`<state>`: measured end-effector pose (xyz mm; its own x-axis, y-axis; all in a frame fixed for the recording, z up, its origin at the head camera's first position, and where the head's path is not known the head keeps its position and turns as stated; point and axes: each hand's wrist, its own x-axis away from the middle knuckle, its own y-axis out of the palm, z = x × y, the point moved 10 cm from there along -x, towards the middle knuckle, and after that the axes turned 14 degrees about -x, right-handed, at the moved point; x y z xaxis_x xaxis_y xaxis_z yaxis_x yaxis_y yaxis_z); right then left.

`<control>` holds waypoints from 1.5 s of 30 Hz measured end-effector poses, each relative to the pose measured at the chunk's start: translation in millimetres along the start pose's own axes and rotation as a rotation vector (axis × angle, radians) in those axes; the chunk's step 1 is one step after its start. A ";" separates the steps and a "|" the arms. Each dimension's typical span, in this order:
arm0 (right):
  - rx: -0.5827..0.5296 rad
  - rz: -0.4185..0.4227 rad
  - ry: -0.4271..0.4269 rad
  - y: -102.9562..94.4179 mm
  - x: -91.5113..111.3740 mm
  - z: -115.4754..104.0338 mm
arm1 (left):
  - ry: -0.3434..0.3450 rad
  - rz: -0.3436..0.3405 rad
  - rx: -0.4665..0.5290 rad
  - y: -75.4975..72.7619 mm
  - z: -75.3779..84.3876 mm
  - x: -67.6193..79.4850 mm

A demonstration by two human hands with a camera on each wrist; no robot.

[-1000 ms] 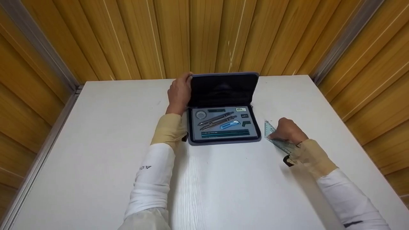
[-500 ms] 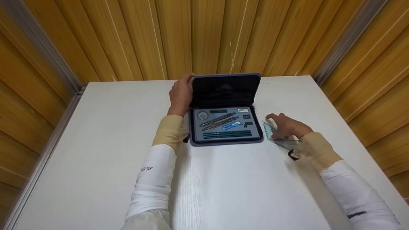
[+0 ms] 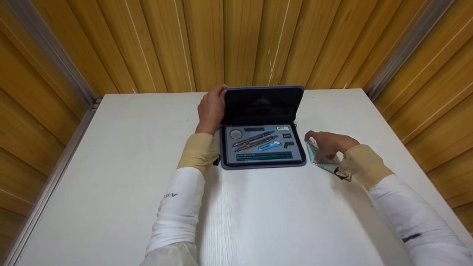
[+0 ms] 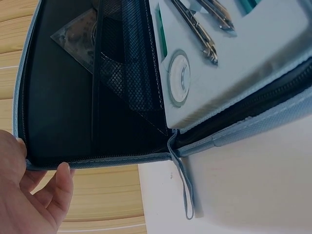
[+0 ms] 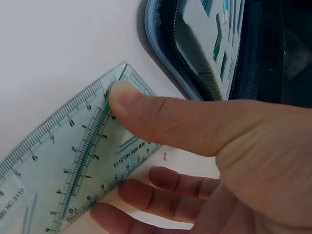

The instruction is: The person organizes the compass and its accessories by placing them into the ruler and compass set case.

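Observation:
My left hand grips the upper left corner of the raised lid of a dark blue zip case, the thumb and fingers on either side of its edge in the left wrist view. Grey foam in the case's base holds two compasses, a blue cutter knife, pencils and small pieces. Right of the case, my right hand holds clear set squares that overlap, low over the table. The thumb lies on their corner, with the other fingers curled at the far edge.
The white table reaches back to a wood-patterned wall, with side walls left and right. Inside the lid, a mesh pocket and a clear sheet show. A strap loop hangs from the case's hinge side.
My right hand's fingers have spread from a tighter curl and now reach the set squares' far corner. My left hand stays on the lid. The whole view has shifted slightly.

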<state>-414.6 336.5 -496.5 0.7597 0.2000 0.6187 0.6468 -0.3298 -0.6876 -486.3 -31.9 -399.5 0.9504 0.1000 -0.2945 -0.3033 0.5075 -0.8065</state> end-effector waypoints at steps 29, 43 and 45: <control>0.065 0.018 -0.110 2.4 -3.4 -7.3 | 0.011 -0.015 0.018 2.2 -1.7 6.4; 0.261 0.228 -0.289 13.4 3.3 -33.7 | 0.041 -0.018 0.039 2.6 -0.5 4.8; 0.247 0.239 -0.265 13.6 3.3 -34.1 | 0.043 -0.023 0.040 3.3 -0.3 4.3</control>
<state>-405.6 301.1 -490.9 0.8602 0.3850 0.3345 0.4229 -0.1717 -0.8898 -483.3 -30.1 -403.7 0.9529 0.0514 -0.2989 -0.2779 0.5428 -0.7926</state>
